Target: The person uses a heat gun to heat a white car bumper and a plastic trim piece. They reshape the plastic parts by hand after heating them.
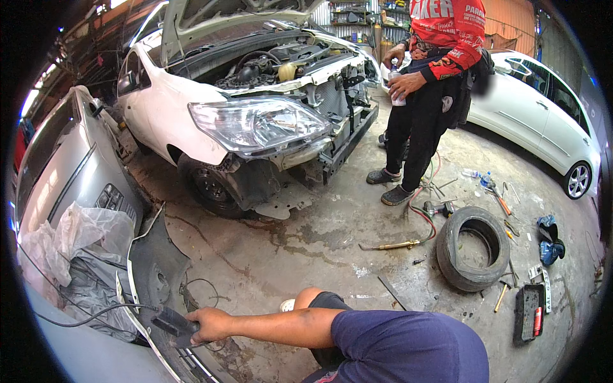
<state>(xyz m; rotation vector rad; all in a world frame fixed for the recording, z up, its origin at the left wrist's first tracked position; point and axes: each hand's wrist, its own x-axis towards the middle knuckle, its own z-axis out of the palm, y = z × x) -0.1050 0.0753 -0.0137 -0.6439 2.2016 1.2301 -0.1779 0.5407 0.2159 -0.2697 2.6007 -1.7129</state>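
Blue sleeve is nearest, a bare forearm running left from it to the right hand — fingers clamped on a black tool, just left of the knuckles. A cord trails from the tool, further left of the fingers, near a plastic sheet. Beyond them curves a dark panel; farther ahead stands a white car. Well right of the fingers — a torch and a tire

- Right hand: some fingers hidden by the black tool.
- Co-worker: head cut off by the top edge.
- Shoe: mostly hidden behind the knee.
- Hood: top cut off.
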